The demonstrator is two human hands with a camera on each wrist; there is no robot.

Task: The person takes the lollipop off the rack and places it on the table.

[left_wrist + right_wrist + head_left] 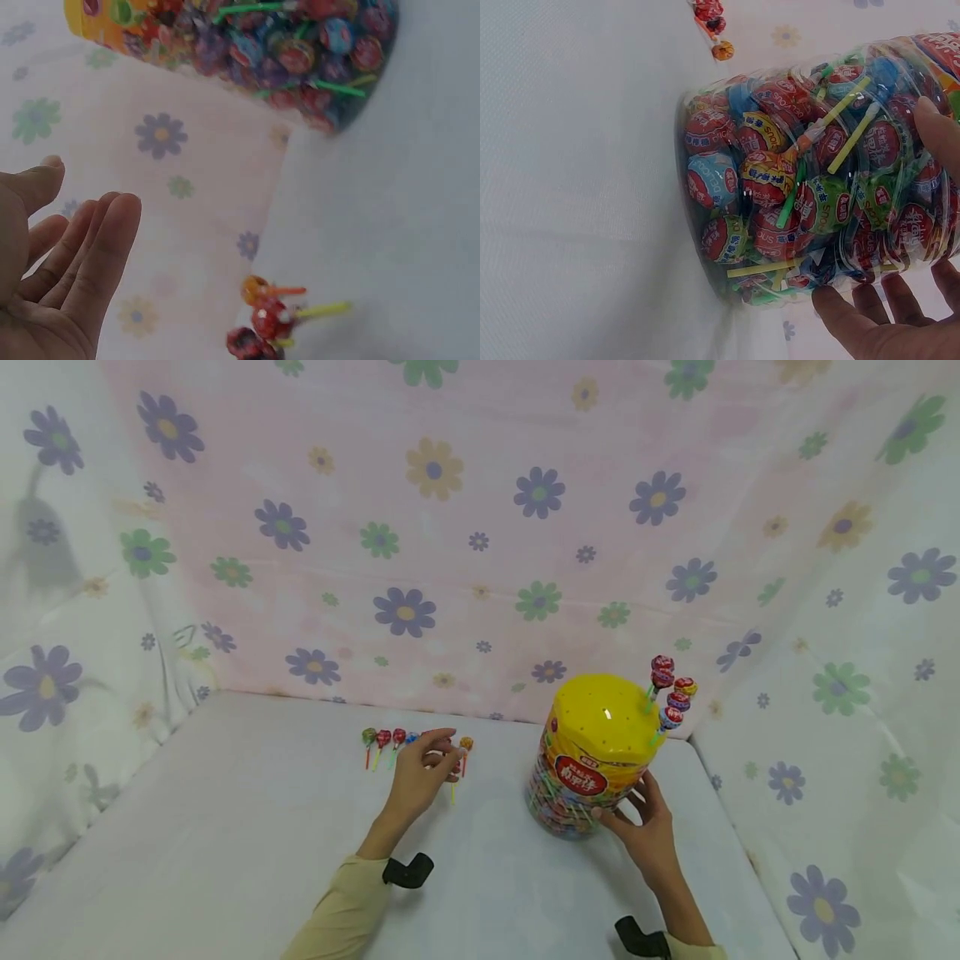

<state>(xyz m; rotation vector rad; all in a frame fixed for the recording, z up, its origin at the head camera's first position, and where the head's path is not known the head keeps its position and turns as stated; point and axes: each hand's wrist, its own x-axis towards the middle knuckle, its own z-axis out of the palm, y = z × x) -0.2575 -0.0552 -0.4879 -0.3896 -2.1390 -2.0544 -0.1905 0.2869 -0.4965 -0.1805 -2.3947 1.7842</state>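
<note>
A big clear jar (581, 774) packed with wrapped lollipops stands right of centre on the table, tilted in the head view. Its yellow lid (607, 710) has small holes, and several lollipops (678, 701) stick out along the right edge. My right hand (648, 835) grips the jar low on its right side, thumb in front and fingers around the side. My left hand (420, 774) hovers over a row of loose lollipops and hides part of it. In the left wrist view its fingers (101, 259) stretch out, thumb apart, with nothing between them.
At the row's left end lies a green lollipop (368, 737), at its right end an orange one (467, 744). A white cloth covers the table (247, 793). Flower-print curtains (480, 510) hang at the back and both sides, close behind the jar.
</note>
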